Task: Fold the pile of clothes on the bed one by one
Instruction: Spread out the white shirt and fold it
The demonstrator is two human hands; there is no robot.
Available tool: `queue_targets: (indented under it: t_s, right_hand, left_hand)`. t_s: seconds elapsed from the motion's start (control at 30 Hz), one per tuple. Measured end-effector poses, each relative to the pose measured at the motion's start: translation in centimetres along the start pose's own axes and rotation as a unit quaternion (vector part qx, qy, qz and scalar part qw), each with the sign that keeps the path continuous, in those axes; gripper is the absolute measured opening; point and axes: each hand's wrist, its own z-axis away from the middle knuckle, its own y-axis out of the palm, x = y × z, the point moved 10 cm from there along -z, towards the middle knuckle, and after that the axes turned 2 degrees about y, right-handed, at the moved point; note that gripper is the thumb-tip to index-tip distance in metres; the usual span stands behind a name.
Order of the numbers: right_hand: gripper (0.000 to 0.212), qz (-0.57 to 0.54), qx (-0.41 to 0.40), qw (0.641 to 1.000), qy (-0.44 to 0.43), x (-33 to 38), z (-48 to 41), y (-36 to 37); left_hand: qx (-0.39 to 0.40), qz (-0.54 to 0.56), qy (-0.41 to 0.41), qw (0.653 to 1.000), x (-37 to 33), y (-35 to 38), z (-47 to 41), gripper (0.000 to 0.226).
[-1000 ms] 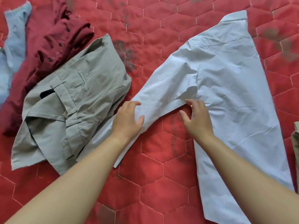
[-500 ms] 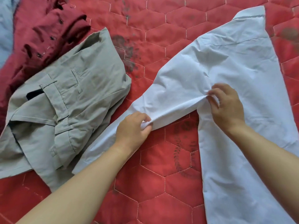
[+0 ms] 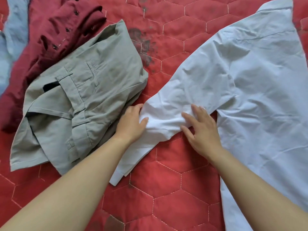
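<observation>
Two hands meet on the sleeve point(image 3: 175, 105) of the white shirt point(image 3: 258, 80): the left hand point(image 3: 131, 125) pinches its bunched cloth, while the right hand point(image 3: 202, 130) presses flat, fingers spread. Its body lies rightward on the red quilt point(image 3: 166, 189); grey trousers point(image 3: 80, 100) and a maroon shirt point(image 3: 55, 30) lie left.

White shirt point(image 3: 250, 97): its right side and hem run past the right and bottom edges, and the top edge clips the collar. Your left forearm covers a stretch of its sleeve above the cuff. On your left hand point(image 3: 131, 124), the fingertips curl into the bunched sleeve and you cannot see them. Maroon shirt point(image 3: 55, 35): the top is cut off and the lower part is hidden under the khaki trousers point(image 3: 80, 100), whose legs are folded out of sight. Light blue garment point(image 3: 13, 39), far left: soft, cut by two edges, type unreadable.
</observation>
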Motion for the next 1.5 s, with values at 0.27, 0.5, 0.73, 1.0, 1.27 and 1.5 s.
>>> queue_targets:
  t_s: [0.27, 0.5, 0.73, 1.0, 1.27, 1.5]
  right_hand:
    - [0.038, -0.160, -0.140, 0.969, 0.123, -2.2, 7.0, -1.0]
    - [0.044, -0.098, -0.112, 0.980, 0.131, -1.0, 9.9, 0.8]
    - [0.041, -0.149, -0.117, 0.969, 0.157, -1.4, 9.9, 0.4]
    - [0.043, -0.151, -0.100, 0.971, 0.156, -0.9, 9.9, 0.4]
    - [0.046, -0.270, -0.113, 0.943, 0.158, 1.8, 8.7, 0.5]
    - [0.051, -0.263, -0.098, 0.941, 0.188, 0.8, 7.6, 1.0]
  left_hand:
    - [-0.064, 0.027, -0.031, 0.997, 1.6, -0.3, 4.4, 0.037]
    - [-0.008, -0.073, 0.114, 0.991, -0.9, 0.2, 6.2, 0.025]
    - [-0.071, -0.028, 0.121, 0.990, -1.8, 1.4, 10.5, 0.041]
    - [-0.059, 0.062, -0.007, 0.996, 2.3, -0.3, 9.1, 0.032]
    - [-0.070, 0.077, -0.055, 0.993, 5.8, -1.4, 10.2, 0.033]
    - [-0.122, 0.070, 0.074, 0.987, 2.1, -3.1, 9.5, 0.009]
